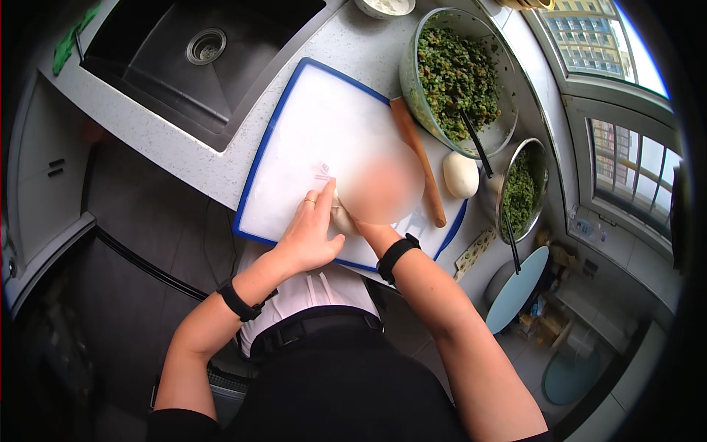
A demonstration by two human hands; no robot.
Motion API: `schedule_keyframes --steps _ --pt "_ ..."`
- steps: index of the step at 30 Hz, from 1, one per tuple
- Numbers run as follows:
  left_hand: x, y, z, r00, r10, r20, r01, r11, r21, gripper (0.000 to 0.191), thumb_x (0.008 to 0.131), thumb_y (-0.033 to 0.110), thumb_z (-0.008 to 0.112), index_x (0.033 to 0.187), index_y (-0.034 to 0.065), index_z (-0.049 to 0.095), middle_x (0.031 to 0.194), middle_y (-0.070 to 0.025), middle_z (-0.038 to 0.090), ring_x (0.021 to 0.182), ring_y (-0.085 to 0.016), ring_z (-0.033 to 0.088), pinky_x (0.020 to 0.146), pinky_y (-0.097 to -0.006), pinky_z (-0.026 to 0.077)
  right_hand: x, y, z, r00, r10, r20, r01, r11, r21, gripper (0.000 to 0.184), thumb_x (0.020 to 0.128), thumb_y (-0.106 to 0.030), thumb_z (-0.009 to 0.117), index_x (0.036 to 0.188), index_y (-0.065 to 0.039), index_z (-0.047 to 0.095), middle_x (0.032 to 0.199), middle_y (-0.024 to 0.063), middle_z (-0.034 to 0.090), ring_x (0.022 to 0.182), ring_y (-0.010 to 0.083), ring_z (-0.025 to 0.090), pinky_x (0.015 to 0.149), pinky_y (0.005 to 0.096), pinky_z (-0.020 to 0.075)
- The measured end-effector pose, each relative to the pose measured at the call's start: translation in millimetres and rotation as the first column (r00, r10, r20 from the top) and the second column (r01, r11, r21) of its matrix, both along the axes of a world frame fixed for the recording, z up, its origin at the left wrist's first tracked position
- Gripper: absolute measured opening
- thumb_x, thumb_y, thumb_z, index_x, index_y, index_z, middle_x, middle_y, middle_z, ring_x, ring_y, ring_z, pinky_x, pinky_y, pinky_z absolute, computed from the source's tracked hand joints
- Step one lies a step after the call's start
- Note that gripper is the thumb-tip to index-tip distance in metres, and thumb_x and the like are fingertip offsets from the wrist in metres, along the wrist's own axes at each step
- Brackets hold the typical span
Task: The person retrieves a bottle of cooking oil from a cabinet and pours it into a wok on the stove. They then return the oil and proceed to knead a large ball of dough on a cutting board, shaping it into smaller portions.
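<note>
A white cutting board with a blue rim (287,110) lies before me on the counter. On its near part is a pale piece of dough (343,220), partly hidden between my hands. My left hand (315,229) rests against the dough's left side, fingers stretched forward and thumb apart. My right hand (381,185) is at the dough's right side, but a round blur covers it, so its fingers cannot be made out. A wooden rolling pin (420,160) lies across the board's right side. Just right of the pin sits a smooth white dough ball (461,175).
A large glass bowl (409,72) of chopped green filling with dark chopsticks stands at the back right, a metal bowl (495,193) of chopped greens nearer. A small bowl of white powder (386,6) is at the back. The dark sink (165,66) lies left.
</note>
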State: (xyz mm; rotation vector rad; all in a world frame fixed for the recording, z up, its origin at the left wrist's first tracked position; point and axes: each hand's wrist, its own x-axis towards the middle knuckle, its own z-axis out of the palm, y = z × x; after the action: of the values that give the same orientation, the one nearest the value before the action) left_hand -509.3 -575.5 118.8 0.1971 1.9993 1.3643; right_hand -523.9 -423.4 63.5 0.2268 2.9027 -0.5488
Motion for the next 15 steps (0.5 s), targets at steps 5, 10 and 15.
schedule_keyframes --steps 5,10,15 --pt "1 2 0 0.843 0.044 0.536 -0.169 0.968 0.186 0.088 0.072 0.005 0.056 0.14 0.0033 0.001 0.117 -0.0275 0.042 0.107 -0.034 0.049 0.091 -0.0374 0.04 -14 8 -5 0.99 0.134 0.047 -0.142 0.952 0.27 0.021 0.077 -0.02 0.06 0.092 -0.005 0.057 0.087 0.0078 0.056 0.08 0.021 0.053 0.072 0.0342 0.0428" --pt "20 37 -40 0.887 0.202 0.414 -0.372 0.845 0.384 0.101 0.072 -0.002 0.056 0.139 0.0153 -0.018 0.128 -0.024 0.034 0.103 -0.025 0.053 0.085 -0.0346 0.046 -31 5 21 0.991 0.041 0.131 -0.071 0.969 0.238 0.017 0.079 -0.017 0.057 0.092 -0.005 0.057 0.085 0.0068 0.056 0.078 0.0191 0.054 0.071 0.0333 0.0439" --pt "0 18 6 0.998 0.003 -0.06 0.001 0.998 0.063 0.097 0.067 0.001 0.058 0.142 0.0178 -0.002 0.124 -0.0294 0.034 0.106 -0.041 0.044 0.089 -0.0421 0.041 -20 3 61 0.622 -0.589 0.516 0.721 0.176 -0.67 0.022 0.084 -0.024 0.048 0.08 -0.004 0.059 0.08 0.006 0.057 0.075 0.0176 0.055 0.067 0.0343 0.0439"
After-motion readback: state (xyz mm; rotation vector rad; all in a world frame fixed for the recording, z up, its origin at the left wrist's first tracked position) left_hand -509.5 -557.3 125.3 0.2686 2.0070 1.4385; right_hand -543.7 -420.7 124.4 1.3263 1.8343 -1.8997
